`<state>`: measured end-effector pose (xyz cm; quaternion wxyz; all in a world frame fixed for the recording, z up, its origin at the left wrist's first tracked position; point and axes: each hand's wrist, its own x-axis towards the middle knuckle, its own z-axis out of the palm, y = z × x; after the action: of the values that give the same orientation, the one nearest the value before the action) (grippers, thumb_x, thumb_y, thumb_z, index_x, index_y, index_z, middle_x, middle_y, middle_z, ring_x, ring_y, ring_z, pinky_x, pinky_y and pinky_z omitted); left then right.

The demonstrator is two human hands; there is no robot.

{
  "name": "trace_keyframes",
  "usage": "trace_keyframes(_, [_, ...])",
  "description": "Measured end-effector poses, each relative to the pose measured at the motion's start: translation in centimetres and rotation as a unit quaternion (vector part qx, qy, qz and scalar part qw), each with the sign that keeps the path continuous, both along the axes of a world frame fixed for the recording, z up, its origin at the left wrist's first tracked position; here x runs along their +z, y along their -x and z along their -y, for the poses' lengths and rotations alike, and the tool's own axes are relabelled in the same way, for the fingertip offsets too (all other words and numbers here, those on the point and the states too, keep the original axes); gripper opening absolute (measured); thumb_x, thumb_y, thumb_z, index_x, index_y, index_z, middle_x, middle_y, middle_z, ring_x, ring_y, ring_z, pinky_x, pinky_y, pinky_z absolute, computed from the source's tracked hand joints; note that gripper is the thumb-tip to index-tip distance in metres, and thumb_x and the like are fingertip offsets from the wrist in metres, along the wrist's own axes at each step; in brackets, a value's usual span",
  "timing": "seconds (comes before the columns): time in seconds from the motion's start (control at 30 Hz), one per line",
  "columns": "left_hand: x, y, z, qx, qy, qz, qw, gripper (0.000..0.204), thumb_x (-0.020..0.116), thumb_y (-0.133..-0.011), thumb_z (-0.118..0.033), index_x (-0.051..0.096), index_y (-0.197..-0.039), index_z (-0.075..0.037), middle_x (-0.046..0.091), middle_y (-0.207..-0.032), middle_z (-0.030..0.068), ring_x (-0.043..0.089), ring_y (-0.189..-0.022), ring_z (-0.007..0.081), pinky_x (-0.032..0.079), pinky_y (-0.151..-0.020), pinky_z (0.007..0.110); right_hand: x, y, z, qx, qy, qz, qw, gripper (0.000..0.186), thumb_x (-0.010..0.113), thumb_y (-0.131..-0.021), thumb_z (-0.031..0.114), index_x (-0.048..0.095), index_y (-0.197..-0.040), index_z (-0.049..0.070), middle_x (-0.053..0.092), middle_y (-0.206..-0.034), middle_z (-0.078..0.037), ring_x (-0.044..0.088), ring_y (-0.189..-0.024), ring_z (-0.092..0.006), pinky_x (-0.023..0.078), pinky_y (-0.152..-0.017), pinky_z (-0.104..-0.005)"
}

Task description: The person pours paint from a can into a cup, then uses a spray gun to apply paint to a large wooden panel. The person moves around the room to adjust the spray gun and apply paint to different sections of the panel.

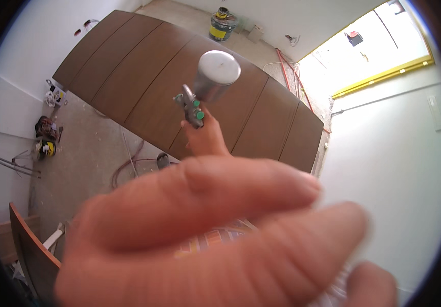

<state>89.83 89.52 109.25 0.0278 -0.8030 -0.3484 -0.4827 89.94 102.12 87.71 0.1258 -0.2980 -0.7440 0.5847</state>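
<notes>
My left hand (169, 225) is raised very close to the camera, large and blurred across the lower middle. Its thumb and fingers point right, slightly bent, with a gap between them and nothing visible held. Farther off, my right hand (207, 135) grips a spray gun (192, 110) with green knobs and a silver cup (218, 74) on top. The gun is over a large brown panel (148, 66) with dark grooves running across it. Most of my right forearm is hidden behind the left hand.
Paint buckets (222, 28) stand on the floor beyond the panel. Tools and a yellow-labelled can (48, 148) lie along the left wall. A hose (123, 166) loops across the floor. A curved brown board (28, 235) leans at lower left. A yellow-framed opening (384, 79) is at upper right.
</notes>
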Motion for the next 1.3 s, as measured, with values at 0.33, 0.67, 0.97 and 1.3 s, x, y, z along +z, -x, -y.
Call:
trace_keyframes(0.33, [-22.2, 15.6, -0.2, 0.289, 0.176, 0.357, 0.871, 0.048, 0.060, -0.084, 0.006, 0.053, -0.130, -0.003, 0.057, -0.121, 0.0119, 0.061, -0.105, 0.0241, 0.052, -0.086, 0.035, 1.3, 14.1, -4.6, -0.049, 0.049, 0.024, 0.997, 0.042, 0.072, -0.096, 0.024, 0.060, -0.130, 0.002, 0.064, -0.086, -0.004, 0.060, -0.064, -0.0115, 0.054, -0.054, -0.0297])
trace_keyframes(0.67, [-30.0, 24.2, 0.6, 0.191, 0.413, 0.606, 0.652, 0.043, 0.057, -0.101, -0.007, 0.040, -0.140, -0.002, 0.062, -0.110, 0.0078, 0.062, -0.097, 0.0146, 0.052, -0.084, 0.031, -2.7, 28.0, 0.2, 0.042, -0.002, -0.016, 0.999, 0.062, 0.064, -0.096, 0.016, 0.041, -0.153, 0.005, 0.063, -0.123, -0.030, 0.061, -0.114, -0.0474, 0.049, -0.097, -0.0468])
trace_keyframes(0.97, [-31.2, 27.2, 1.9, 0.176, 0.329, 0.710, 0.597, 0.033, 0.054, -0.103, -0.008, 0.042, -0.133, 0.001, 0.062, -0.098, 0.0086, 0.064, -0.076, 0.0149, 0.053, -0.066, 0.028, -1.3, 33.3, 1.2, 0.103, 0.101, 0.046, 0.989, 0.061, 0.063, -0.095, 0.017, 0.043, -0.151, 0.004, 0.064, -0.122, -0.031, 0.062, -0.114, -0.0459, 0.048, -0.097, -0.0474])
trace_keyframes(1.3, [-47.0, 21.4, 12.7, 0.291, 0.478, 0.474, 0.680, 0.023, 0.073, -0.091, -0.012, 0.069, -0.112, -0.002, 0.061, -0.069, 0.0033, 0.054, -0.061, 0.0101, 0.045, -0.060, 0.027, -0.5, 38.8, -4.9, 0.022, 0.072, -0.031, 0.997, 0.046, 0.064, -0.095, 0.012, 0.052, -0.139, 0.002, 0.064, -0.086, -0.016, 0.062, -0.070, -0.0236, 0.052, -0.067, -0.0404])
